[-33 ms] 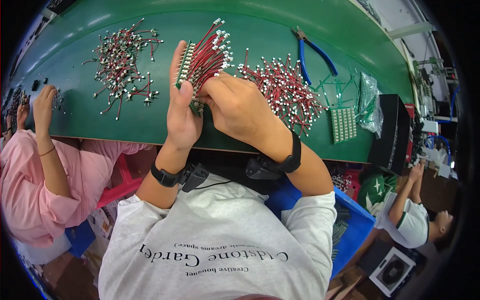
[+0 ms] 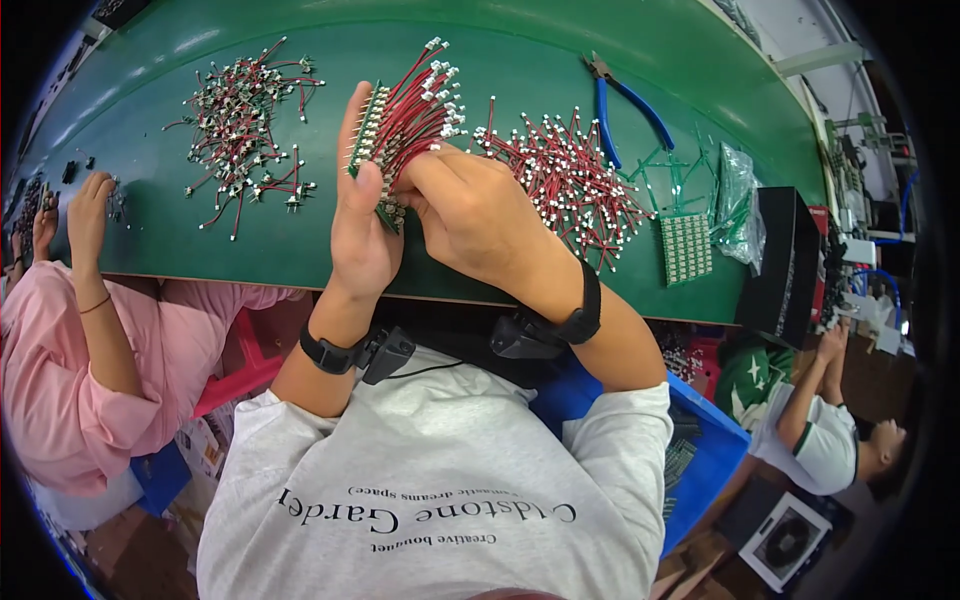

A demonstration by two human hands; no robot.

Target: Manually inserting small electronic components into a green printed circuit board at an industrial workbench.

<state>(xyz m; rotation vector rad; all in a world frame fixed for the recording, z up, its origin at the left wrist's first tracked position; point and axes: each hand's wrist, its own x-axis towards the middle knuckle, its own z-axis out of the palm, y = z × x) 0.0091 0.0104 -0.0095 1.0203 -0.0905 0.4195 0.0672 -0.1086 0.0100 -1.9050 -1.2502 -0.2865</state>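
Note:
My left hand (image 2: 362,240) grips a narrow green circuit board panel (image 2: 370,125) on edge above the table, thumb across its lower part and fingers behind it. From a row of white connectors on the panel, many short red and dark wire leads (image 2: 418,115) fan out to the upper right, each tipped with a white plug. My right hand (image 2: 478,208) is closed at the panel's lower end, fingertips pinched against the wires there. Whatever sits between those fingertips is hidden by the hand. Beyond my right hand lies a loose pile of red wire leads (image 2: 575,180) with white plugs.
Left on the green table (image 2: 290,240) lies a heap of wired small boards (image 2: 240,125). To the right are blue-handled cutters (image 2: 605,110), a square board panel (image 2: 687,250), a clear plastic bag (image 2: 738,200) and a black box (image 2: 780,265). A co-worker's hand (image 2: 88,215) works at far left.

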